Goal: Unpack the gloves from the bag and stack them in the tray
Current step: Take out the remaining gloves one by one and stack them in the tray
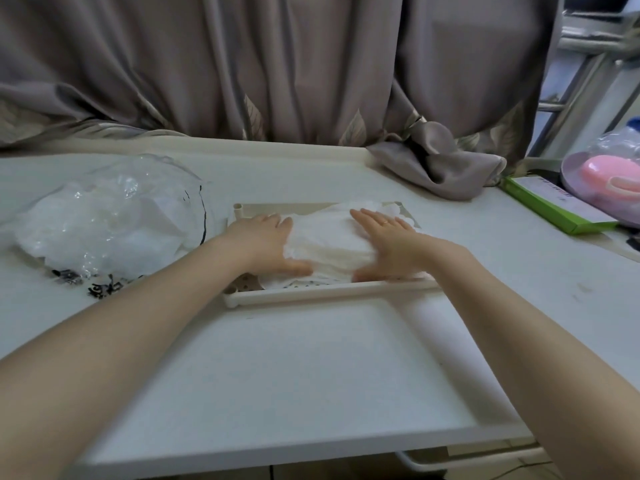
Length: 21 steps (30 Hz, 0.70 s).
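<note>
A stack of thin white gloves (329,237) lies in a cream plastic tray (329,294) in the middle of the table. My left hand (265,242) rests flat against the stack's left side, fingers straight, thumb along the near edge. My right hand (388,242) lies flat on top of the stack toward its right, fingers stretched forward, thumb at the near edge. A clear crumpled plastic bag (104,223) with black print lies to the left of the tray; I cannot tell how many gloves are in it.
Grey curtains (277,64) hang behind the table, one knotted end (436,164) lying on the back right corner. A green box (554,206) and a bagged pink object (609,174) sit at the right edge. The white tabletop (294,375) stretches toward me.
</note>
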### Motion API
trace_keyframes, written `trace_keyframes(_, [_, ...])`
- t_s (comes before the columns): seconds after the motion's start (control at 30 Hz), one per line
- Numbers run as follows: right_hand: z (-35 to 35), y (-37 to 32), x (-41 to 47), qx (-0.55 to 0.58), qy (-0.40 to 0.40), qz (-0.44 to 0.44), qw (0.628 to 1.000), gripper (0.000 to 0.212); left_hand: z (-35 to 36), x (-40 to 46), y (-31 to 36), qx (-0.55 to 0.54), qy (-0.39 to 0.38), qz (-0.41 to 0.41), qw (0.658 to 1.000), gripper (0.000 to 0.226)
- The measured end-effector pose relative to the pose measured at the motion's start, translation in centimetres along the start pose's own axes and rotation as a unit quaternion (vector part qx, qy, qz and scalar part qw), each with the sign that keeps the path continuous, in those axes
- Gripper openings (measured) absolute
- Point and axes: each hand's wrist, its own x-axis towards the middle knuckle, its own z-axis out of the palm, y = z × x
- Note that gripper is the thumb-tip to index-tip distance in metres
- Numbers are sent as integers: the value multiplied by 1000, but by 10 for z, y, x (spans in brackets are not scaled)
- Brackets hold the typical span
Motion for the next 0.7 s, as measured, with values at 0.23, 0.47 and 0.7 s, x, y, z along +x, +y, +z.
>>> trace_keyframes(0.23, [-17,7,-15,147,-94,74,982,99,-3,-10,-4,-58,30,4,998,103])
trace_keyframes(0.47, [-26,-77,4,195,299,-100,929,35,-14,-68,-40,-126,440,-9,889,25])
trace_keyframes(0.7, [-5,-186,8,273,348,-279,853,27,22,-78,-95,-204,231,-218,926,34])
